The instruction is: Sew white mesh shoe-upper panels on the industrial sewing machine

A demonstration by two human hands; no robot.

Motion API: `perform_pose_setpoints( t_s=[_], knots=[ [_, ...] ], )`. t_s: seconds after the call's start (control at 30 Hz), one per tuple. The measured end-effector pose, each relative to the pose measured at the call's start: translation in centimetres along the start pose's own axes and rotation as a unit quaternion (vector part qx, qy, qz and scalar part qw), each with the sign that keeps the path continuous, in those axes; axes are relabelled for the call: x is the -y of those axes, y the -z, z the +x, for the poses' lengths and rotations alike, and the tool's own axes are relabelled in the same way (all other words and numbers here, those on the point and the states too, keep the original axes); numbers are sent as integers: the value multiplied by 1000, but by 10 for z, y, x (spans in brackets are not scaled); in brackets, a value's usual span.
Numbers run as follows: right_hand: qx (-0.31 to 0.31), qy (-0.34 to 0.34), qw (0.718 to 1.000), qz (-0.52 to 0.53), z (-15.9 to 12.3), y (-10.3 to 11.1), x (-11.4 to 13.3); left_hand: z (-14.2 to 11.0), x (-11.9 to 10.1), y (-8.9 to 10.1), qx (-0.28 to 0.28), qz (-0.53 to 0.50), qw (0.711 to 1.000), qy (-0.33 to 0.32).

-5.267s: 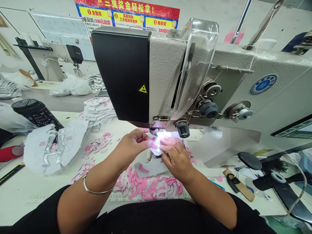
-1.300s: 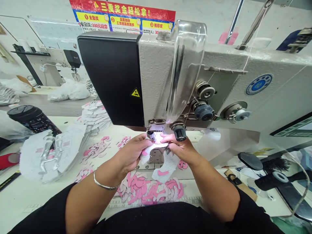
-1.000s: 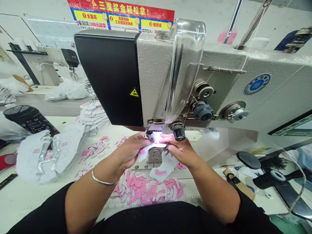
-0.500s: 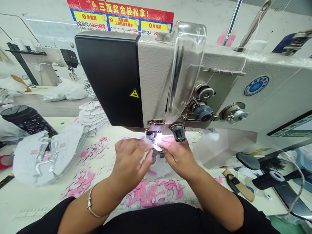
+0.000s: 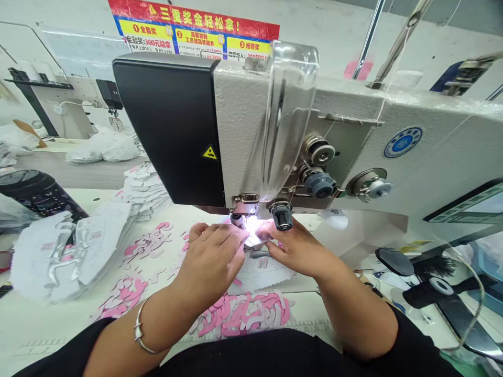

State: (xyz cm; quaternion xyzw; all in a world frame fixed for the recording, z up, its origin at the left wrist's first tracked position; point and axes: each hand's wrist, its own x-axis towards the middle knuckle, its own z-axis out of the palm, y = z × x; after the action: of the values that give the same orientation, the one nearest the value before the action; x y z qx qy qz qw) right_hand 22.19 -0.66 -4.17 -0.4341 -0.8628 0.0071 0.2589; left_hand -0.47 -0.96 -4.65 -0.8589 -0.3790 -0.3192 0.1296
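A white mesh fabric piece with a small outlined mark lies under the needle area of a sewing machine, whose lamp lights the stitching spot brightly. My left hand is on the left of the presser foot, fingers pressed together and curled down at the piece's edge. From the right, my right hand pinches the same piece between thumb and fingers; some fingertips are hidden behind the machine's knob. The glare hides the exact contact at the needle.
Pink and white curved scraps lie in front of my hands, with more scraps to the left. Stacked white pieces with silver trim and a black bottle stand at left. A brush and black tools lie at right.
My left hand's fingers have closed together and lowered toward the piece. My right hand has shifted slightly right, and more of the marked white mesh shows below. The view has moved a little.
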Motion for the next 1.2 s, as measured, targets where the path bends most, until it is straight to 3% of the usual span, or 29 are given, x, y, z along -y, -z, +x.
perform_pose_setpoints(
  t_s=[0.27,0.37,0.5,0.63,0.73,0.9,1.07,1.2],
  knots=[
    [-42,22,997,68,0,-21,-8,24,1,19,111,105,981,-121],
    [-46,28,996,73,1,-19,-7,32,-1,23,104,123,974,-159],
    [-50,25,996,76,2,-15,-5,32,6,16,51,120,973,-189],
    [-92,22,994,55,1,-19,-7,24,19,0,-20,83,979,-184],
    [-112,10,993,41,-2,-24,-10,20,25,-6,-35,59,980,-184],
    [-107,6,993,48,-3,-25,-10,17,19,-4,-26,53,987,-151],
    [-98,57,990,79,1,-19,-8,10,15,-4,-17,58,991,-123],
    [-87,36,993,77,1,-20,-8,14,13,3,11,99,986,-132]
  ],
)
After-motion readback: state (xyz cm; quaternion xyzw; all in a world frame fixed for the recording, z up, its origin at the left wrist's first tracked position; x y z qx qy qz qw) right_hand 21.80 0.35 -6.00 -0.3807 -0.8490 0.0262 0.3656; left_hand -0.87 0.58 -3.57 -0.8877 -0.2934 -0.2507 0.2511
